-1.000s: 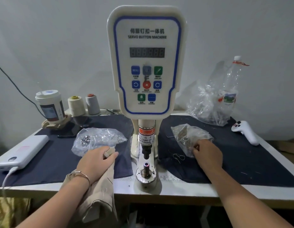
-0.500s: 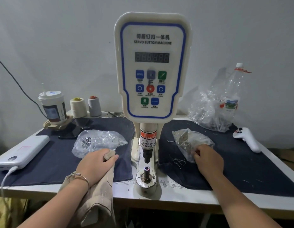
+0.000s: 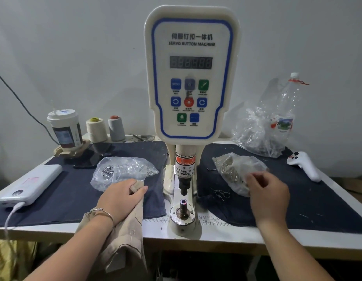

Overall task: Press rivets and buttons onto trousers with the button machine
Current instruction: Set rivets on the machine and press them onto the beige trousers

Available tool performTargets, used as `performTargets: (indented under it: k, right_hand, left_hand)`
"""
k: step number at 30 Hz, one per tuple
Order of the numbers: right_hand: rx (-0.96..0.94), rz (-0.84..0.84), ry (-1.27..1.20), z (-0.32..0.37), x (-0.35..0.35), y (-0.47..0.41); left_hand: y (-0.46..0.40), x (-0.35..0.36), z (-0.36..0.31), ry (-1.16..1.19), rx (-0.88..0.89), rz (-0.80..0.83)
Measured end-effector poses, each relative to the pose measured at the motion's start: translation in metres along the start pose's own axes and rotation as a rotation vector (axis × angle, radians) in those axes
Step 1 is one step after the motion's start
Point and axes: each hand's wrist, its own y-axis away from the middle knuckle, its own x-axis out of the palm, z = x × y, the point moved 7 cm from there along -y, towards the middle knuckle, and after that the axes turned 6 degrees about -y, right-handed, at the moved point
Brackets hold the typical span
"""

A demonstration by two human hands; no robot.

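The tall white servo button machine [image 3: 191, 78] stands at the middle of the table, and everything else seems arranged around it for reach. To its left, a crumpled clear plastic bag of small silvery metal pieces [image 3: 123, 171] lies on the dark blue cloth; to its right, a second clear bag of dull brass-coloured pieces [image 3: 235, 171] lies just as near, likely so each hand can feed the short metal post of the lower die [image 3: 183, 205] at the machine's foot. The beige fabric trousers [image 3: 123, 240] hang over the table's front edge left of the machine, not yet under the punch. The left hand [image 3: 121, 199] rests palm down on their upper end, fingers curled round a fold, probably keeping them ready to slide across. The right hand [image 3: 267, 193] hovers at the near edge of the right-hand bag, wrist raised, fingers bent toward its opening; whether they pinch a piece I cannot tell.
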Motion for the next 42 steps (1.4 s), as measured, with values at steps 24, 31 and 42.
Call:
performTargets:
  k: [24,31,42]
  right_hand:
    - [1.240,0.538,-0.743,0.012,0.107,0.116]
    - [0.845,0.307,-0.559,-0.002,0.074,0.084]
    - [0.129,0.356,-0.010,-0.014,0.025,0.054]
  left_hand:
    - [0.000,0.000,0.002,-0.002,-0.011,0.005]
    - [0.001,-0.001,0.000,-0.003,-0.008,0.002]
    - [0.001,0.000,0.001,0.021,-0.012,0.006]
